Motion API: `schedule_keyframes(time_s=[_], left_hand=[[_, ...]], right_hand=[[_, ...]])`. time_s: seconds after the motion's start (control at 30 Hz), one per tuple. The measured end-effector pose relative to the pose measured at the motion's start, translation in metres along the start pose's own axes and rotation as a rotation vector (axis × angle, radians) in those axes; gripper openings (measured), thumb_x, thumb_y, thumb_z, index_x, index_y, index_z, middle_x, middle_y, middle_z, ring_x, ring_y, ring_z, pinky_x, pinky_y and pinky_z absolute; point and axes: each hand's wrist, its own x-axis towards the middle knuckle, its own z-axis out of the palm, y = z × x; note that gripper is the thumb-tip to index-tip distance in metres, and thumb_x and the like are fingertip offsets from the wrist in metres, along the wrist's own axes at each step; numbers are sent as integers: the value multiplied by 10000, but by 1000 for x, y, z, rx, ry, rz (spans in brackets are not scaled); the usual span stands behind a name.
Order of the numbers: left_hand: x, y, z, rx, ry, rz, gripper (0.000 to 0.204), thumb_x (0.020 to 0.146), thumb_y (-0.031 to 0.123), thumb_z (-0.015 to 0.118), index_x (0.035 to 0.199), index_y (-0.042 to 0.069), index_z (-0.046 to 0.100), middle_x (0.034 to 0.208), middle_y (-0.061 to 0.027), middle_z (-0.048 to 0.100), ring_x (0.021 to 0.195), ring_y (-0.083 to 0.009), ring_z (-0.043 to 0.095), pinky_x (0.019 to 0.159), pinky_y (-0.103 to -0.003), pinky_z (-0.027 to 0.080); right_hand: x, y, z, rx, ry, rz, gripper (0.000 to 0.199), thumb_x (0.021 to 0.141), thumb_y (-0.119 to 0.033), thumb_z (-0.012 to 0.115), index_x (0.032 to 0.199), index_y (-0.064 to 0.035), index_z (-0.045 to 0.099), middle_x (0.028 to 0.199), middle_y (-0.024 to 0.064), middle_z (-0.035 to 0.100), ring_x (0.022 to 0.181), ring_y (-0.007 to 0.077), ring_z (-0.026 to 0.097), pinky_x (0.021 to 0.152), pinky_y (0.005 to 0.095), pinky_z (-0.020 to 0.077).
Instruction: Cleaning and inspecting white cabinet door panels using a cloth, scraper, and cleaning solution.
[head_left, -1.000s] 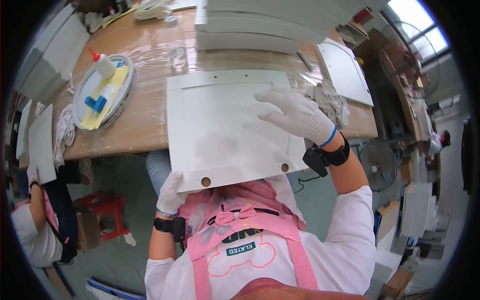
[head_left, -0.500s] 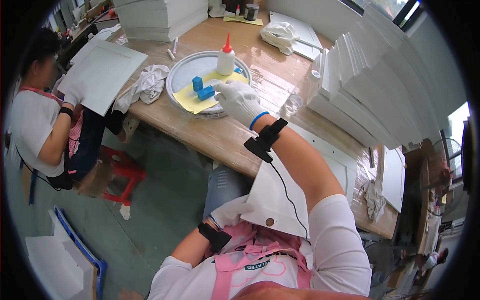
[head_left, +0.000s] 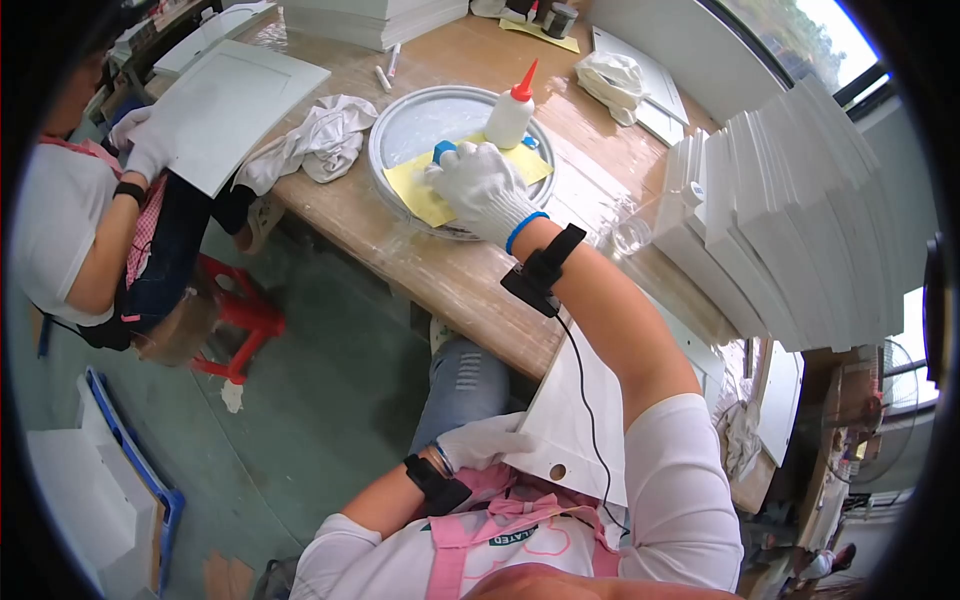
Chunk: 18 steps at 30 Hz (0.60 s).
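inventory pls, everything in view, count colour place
table: one, brown, centre
panel: one, white, lower centre
round tray: one, grey, on table
block: one visible, blue, at tray
sheets: two, yellow, on tray and far table
bottle: one, white with red nozzle, on tray
rags: three, whitish, left, far, right
cup: one, clear, right of tray
markers: two, pale, beyond tray
stacks: two, white, right and far left
other panels: at least three, white, left, far, right
stool: one, red, floor left
fan: one, greyish, right edge
other people: two, in white, left and lower right
left hand: one, white glove, at panel edge
right hand: one, white glove, at block
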Motion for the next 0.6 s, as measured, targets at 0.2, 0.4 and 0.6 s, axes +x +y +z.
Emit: schedule_keyframes(time_s=[0.2,0.4,0.6], left_hand=[[-1,2,4,-25,-34,33,675,940,162,645,1512,2,322,1419,-76,506,1252,-138,499,1068,-281,394],[-4,-2,0,-9,-19,31,668,941,184,658,1501,9,339,1407,-71,514,1244,-128,501,1056,-272,398],[-1,0,2,49,-30,20,657,941,222,670,1479,5,359,1369,-60,532,1210,-115,509,1027,-261,409]], right_hand=[[10,-9,8,-22,-64,65,200,874,-190,628,1013,-87,728,1029,94,656,929,263,669,684,391,587],[-7,-1,-6,-104,49,-43,178,861,-178,640,1004,-103,715,1001,86,653,940,252,654,743,377,560],[-54,64,-21,582,364,291,253,911,-149,628,1119,-6,639,1080,77,669,958,225,646,774,335,529]])
